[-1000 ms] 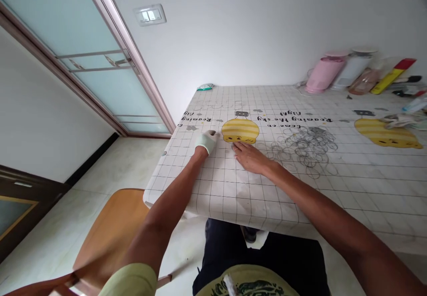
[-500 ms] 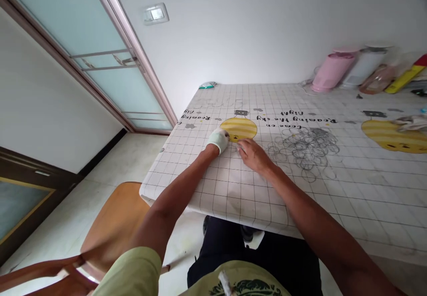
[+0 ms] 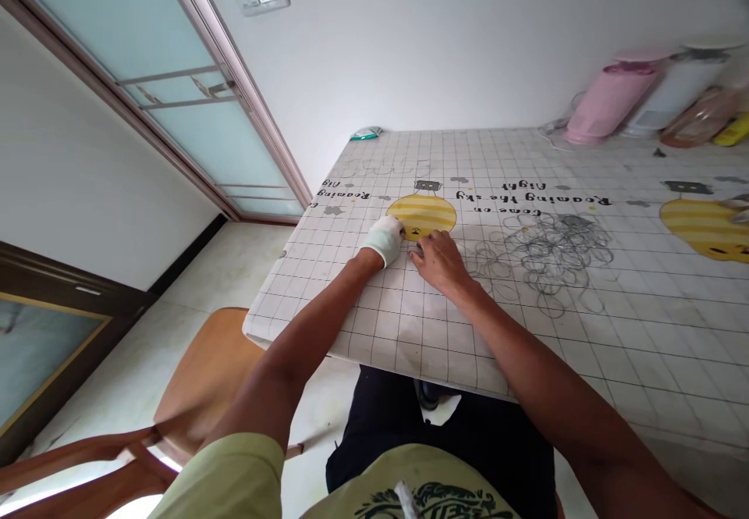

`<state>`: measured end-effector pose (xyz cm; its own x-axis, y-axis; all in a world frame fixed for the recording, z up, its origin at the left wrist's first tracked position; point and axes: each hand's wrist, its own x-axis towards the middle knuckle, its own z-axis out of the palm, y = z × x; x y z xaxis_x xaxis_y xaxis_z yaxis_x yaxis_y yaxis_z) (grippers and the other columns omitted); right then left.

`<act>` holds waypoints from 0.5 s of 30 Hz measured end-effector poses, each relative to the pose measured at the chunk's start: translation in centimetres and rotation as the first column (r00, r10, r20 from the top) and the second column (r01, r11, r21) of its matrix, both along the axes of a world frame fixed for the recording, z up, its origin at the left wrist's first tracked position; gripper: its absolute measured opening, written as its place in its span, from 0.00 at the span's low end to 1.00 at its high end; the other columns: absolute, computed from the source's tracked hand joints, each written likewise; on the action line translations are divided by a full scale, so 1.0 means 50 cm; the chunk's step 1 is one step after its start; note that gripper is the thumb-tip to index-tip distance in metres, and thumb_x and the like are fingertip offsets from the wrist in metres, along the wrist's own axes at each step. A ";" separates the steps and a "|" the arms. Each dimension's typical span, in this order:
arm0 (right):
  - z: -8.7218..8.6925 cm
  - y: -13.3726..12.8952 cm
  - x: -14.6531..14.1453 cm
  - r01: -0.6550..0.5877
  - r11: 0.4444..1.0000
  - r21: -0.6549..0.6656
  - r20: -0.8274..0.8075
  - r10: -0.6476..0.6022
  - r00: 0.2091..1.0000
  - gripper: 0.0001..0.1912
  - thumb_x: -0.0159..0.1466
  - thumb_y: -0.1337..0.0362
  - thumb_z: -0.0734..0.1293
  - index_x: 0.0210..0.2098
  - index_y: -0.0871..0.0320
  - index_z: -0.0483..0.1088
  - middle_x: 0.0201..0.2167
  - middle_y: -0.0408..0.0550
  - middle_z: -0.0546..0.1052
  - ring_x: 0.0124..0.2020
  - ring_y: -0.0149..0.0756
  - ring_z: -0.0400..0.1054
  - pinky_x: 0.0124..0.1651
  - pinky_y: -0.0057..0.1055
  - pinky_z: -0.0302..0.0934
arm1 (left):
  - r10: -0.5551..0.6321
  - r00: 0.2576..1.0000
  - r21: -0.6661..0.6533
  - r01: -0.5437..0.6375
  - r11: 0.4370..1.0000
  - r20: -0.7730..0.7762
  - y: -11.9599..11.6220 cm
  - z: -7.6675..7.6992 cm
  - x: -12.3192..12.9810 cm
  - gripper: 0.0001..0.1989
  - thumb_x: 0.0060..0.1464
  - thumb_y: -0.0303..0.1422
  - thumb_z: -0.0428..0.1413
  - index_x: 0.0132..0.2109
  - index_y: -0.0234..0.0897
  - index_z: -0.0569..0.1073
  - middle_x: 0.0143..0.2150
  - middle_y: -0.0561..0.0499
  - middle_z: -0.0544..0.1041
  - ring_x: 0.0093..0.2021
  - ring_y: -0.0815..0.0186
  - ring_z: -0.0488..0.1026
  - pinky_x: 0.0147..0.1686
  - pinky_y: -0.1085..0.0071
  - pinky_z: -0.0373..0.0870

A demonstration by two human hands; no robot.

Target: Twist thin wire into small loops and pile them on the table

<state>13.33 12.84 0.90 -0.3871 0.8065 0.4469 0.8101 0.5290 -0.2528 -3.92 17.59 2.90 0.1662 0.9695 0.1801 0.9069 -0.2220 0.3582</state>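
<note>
My left hand [image 3: 385,239], in a white glove, rests on the checked tablecloth [image 3: 392,324] with its fingers curled closed. Close to its right, my bare right hand [image 3: 440,260] has its fingers bent and pinched together. Both hands are over the lower edge of a printed yellow striped balloon [image 3: 424,215]. Whatever they pinch is too small or hidden to make out. Right of my right hand lies a loose pile of thin grey wire rings [image 3: 565,250], overlapping and spread on the cloth.
A small green and white packet [image 3: 366,134] lies at the far left corner. Against the wall stand a pink cylinder [image 3: 612,101], a white cylinder [image 3: 672,94] and a bottle [image 3: 693,117]. A wooden chair [image 3: 202,378] is left of the table.
The view has shifted slightly, so the objects at the back right sit further right. My hands stay close together at the same place on the cloth, with only slight finger movement.
</note>
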 end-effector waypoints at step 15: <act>0.039 0.014 0.037 -0.023 0.998 0.051 -0.433 0.043 0.900 0.09 0.70 0.58 0.66 0.43 0.56 0.73 0.45 0.57 0.80 0.48 0.49 0.73 0.44 0.43 0.70 | 0.037 0.882 0.012 -0.048 0.999 0.471 -0.050 0.015 -0.010 0.05 0.65 0.30 0.54 0.41 0.37 0.75 0.41 0.49 0.80 0.40 0.65 0.75 0.40 0.70 0.69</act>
